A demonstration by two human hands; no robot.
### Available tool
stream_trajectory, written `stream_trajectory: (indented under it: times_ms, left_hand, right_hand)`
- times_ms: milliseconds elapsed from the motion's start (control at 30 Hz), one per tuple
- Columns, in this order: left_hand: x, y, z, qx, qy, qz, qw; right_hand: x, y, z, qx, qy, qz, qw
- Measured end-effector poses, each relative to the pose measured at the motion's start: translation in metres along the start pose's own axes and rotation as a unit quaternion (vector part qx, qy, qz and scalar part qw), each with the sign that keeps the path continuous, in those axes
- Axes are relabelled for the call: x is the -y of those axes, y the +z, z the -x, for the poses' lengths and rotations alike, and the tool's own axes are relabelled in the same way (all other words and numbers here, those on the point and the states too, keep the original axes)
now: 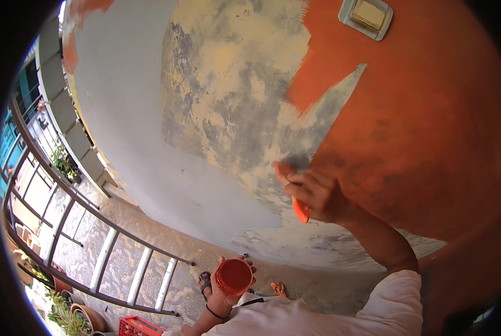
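Observation:
My right hand (324, 195) is closed around a paintbrush (301, 211) with an orange handle. The brush's paint-covered head is against the wall or very close to it, at the edge of the orange-red paint (413, 145). To the left of that edge, the wall (228, 106) is a patchy grey and cream, and farther left it turns plain pale grey. Low in front of my body, my left hand (223, 301) holds a round tub of red-orange paint (233, 278), seen from above.
A metal ladder (109, 259) stands at the left. Potted plants (89, 318) and a red plastic crate (138, 326) are at the lower left. An electrical box with a cream cover (368, 15) is set in the painted wall at the top. Textured paving (124, 224) runs below.

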State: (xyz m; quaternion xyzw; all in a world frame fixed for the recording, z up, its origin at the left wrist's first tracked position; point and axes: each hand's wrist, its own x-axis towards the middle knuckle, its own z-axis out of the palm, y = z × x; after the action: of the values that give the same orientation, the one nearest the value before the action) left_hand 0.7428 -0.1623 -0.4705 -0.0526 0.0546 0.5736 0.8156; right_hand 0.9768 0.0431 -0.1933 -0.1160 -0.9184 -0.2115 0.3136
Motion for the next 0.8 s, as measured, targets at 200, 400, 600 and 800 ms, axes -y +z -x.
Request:
stream_trajectory:
  times_ms: [200,400,600,800]
  left_hand:
    - [0.021,-0.002,0.003,-0.021,0.047,0.005,0.999]
    - [0.019,-0.014,-0.003,0.0,0.065,0.02,0.998]
    - [0.01,-0.015,-0.017,-0.002,0.052,0.03,0.998]
    - [-0.011,0.008,-0.011,-0.058,0.069,0.016,0.996]
  right_hand:
    - [-0.073,-0.096,-0.05,-0.077,0.263,-0.29,0.917]
    - [-0.067,-0.146,-0.094,-0.147,-0.009,0.06,0.987]
    - [-0.022,-0.075,-0.034,0.087,-0.145,0.304,0.938]
    - [-0.025,-0.065,-0.04,-0.018,0.072,-0.022,0.997]
